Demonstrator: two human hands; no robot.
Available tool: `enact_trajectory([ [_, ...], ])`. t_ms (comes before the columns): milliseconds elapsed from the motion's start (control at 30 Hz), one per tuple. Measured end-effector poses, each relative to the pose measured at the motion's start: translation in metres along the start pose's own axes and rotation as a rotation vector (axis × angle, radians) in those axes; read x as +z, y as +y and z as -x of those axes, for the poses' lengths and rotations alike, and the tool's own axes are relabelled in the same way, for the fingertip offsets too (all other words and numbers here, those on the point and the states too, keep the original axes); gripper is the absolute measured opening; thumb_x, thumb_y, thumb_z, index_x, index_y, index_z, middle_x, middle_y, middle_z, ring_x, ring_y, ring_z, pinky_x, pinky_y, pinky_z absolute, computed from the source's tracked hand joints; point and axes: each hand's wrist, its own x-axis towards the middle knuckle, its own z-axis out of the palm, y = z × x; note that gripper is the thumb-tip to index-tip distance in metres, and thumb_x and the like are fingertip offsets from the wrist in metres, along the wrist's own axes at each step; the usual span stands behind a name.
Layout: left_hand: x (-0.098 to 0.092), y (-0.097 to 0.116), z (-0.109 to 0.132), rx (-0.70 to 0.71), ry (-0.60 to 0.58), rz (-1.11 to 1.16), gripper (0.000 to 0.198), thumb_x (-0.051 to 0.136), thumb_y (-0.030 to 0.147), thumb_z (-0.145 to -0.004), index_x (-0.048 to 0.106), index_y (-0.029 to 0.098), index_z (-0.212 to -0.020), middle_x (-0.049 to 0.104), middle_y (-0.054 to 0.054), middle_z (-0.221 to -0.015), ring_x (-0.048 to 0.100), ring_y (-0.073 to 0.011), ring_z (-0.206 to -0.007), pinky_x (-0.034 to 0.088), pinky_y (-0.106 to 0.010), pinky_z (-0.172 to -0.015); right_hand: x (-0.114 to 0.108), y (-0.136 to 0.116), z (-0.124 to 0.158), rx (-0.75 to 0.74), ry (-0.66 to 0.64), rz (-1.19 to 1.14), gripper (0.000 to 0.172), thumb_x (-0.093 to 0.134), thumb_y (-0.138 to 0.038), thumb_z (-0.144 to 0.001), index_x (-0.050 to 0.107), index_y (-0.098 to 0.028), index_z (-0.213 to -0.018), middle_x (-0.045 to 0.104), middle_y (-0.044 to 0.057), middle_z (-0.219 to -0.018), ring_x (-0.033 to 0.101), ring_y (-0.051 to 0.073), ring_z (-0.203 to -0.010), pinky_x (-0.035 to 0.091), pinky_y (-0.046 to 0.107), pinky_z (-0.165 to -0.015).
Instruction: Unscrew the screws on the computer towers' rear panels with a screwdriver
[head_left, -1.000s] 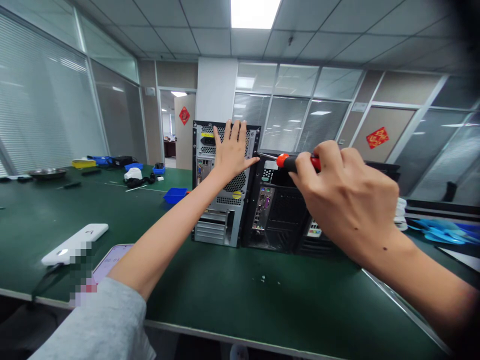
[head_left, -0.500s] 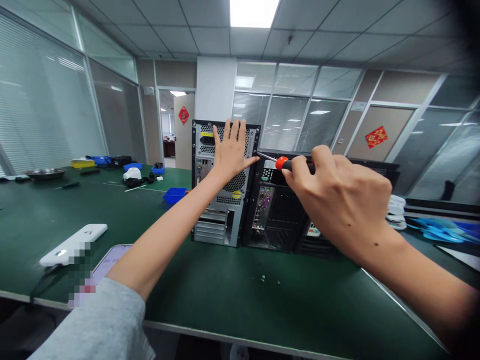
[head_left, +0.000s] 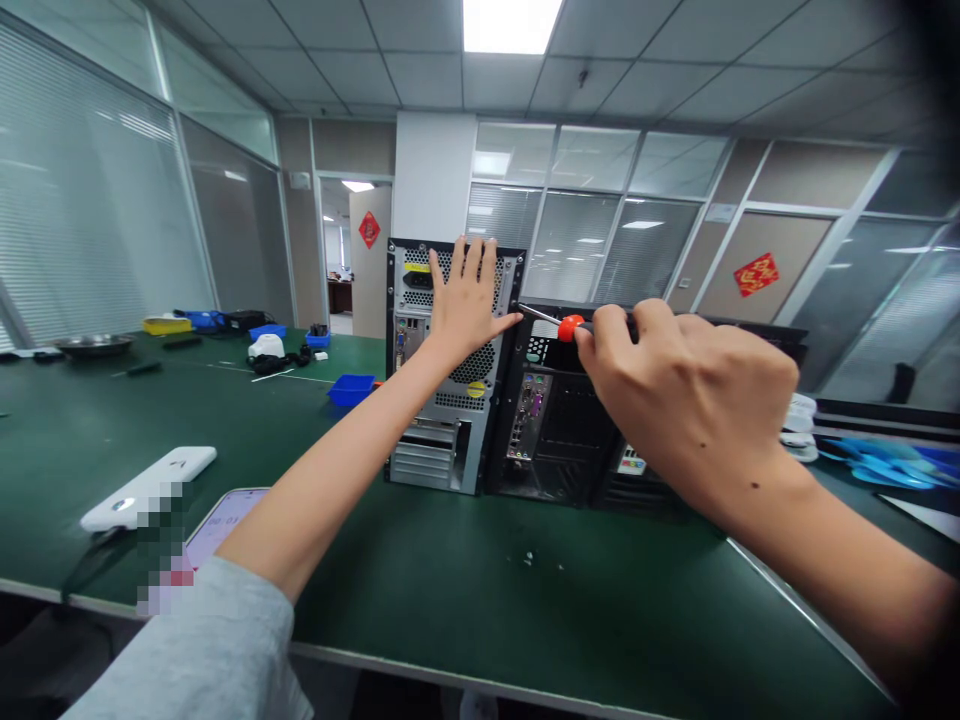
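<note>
A silver computer tower (head_left: 450, 420) stands upright on the green table (head_left: 465, 600), its rear panel facing me. My left hand (head_left: 466, 300) lies flat and open against the upper rear panel, fingers spread. My right hand (head_left: 682, 395) is closed round a screwdriver (head_left: 571, 326) with a red and black handle. The metal tip touches the tower's upper right rear edge, beside my left thumb. A black computer case (head_left: 559, 420) stands right next to the silver one.
A white device (head_left: 150, 487) and a phone (head_left: 221, 520) lie near the table's front left edge. Small blue bins (head_left: 350, 388), a metal bowl (head_left: 94, 345) and cables sit farther back on the left. Blue items (head_left: 892, 460) lie at the right. Small specks (head_left: 529, 557) lie before the towers.
My right hand has turned slightly on the screwdriver handle, covering more of its red part. The left hand stays flat on the tower.
</note>
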Motion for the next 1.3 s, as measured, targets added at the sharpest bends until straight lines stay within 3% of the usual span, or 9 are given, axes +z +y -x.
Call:
enact_trajectory([
  [167, 0.0, 0.0, 0.0, 0.0, 0.0, -0.016, 0.092, 0.055, 0.056, -0.077, 0.016, 0.014, -0.149, 0.025, -0.018, -0.153, 0.014, -0.0358, -0.143, 0.0, -0.06, -0.115, 0.007, 0.001, 0.002, -0.017, 0.053, 0.08, 0.027, 0.033, -0.017, -0.087, 0.058, -0.014, -0.08, 0.054, 0.006, -0.061, 0.04, 0.012, -0.051, 0.014, 0.028, -0.05],
  [267, 0.001, 0.0, 0.0, 0.001, 0.007, -0.018, 0.092, 0.057, 0.055, -0.076, 0.018, 0.013, -0.148, 0.026, -0.019, -0.152, 0.015, -0.0371, -0.143, 0.0, -0.061, -0.115, 0.007, 0.001, 0.001, -0.01, 0.017, 0.048, 0.025, 0.035, -0.018, -0.087, 0.058, -0.014, -0.078, 0.056, 0.007, -0.063, 0.041, 0.011, -0.051, 0.014, 0.028, -0.049],
  [433, 0.002, -0.001, 0.0, 0.003, 0.002, -0.012, 0.091, 0.055, 0.055, -0.076, 0.018, 0.012, -0.148, 0.025, -0.02, -0.153, 0.014, -0.0384, -0.143, -0.001, -0.061, -0.115, 0.002, -0.001, 0.0, 0.005, -0.031, -0.001, 0.022, 0.041, -0.026, -0.088, 0.057, -0.012, -0.092, 0.059, 0.013, -0.079, 0.046, 0.012, -0.053, 0.015, 0.027, -0.048],
  [567, 0.002, -0.001, 0.0, 0.003, 0.0, -0.024, 0.092, 0.054, 0.057, -0.077, 0.017, 0.013, -0.149, 0.025, -0.019, -0.153, 0.014, -0.0369, -0.143, 0.0, -0.06, -0.115, -0.002, -0.001, 0.0, -0.033, -0.017, 0.072, 0.022, 0.036, -0.013, -0.085, 0.055, -0.012, -0.095, 0.059, 0.014, -0.089, 0.045, 0.009, -0.05, 0.015, 0.026, -0.046],
  [700, 0.001, -0.001, 0.0, 0.002, 0.007, -0.045, 0.092, 0.054, 0.057, -0.077, 0.018, 0.013, -0.148, 0.026, -0.019, -0.153, 0.015, -0.0362, -0.143, 0.003, -0.061, -0.115, -0.004, 0.0, 0.001, -0.077, -0.011, 0.167, 0.028, 0.03, -0.002, -0.082, 0.054, -0.013, -0.088, 0.057, 0.011, -0.084, 0.045, 0.008, -0.048, 0.016, 0.025, -0.044],
  [1033, 0.001, -0.001, 0.0, 0.013, 0.015, -0.051, 0.093, 0.055, 0.057, -0.077, 0.018, 0.011, -0.148, 0.027, -0.02, -0.152, 0.017, -0.0394, -0.141, 0.004, -0.062, -0.114, -0.01, 0.001, -0.001, -0.116, 0.008, 0.136, 0.034, 0.027, -0.002, -0.085, 0.056, -0.015, -0.075, 0.058, 0.008, -0.075, 0.043, 0.011, -0.052, 0.017, 0.026, -0.047],
  [1300, 0.001, 0.0, 0.0, 0.006, -0.014, -0.056, 0.094, 0.054, 0.057, -0.077, 0.014, 0.012, -0.149, 0.024, -0.019, -0.153, 0.014, -0.0399, -0.142, 0.003, -0.062, -0.114, -0.005, 0.009, 0.001, -0.054, 0.04, 0.054, 0.033, 0.03, -0.003, -0.085, 0.061, -0.015, -0.087, 0.058, 0.008, -0.076, 0.042, 0.013, -0.058, 0.015, 0.029, -0.052],
])
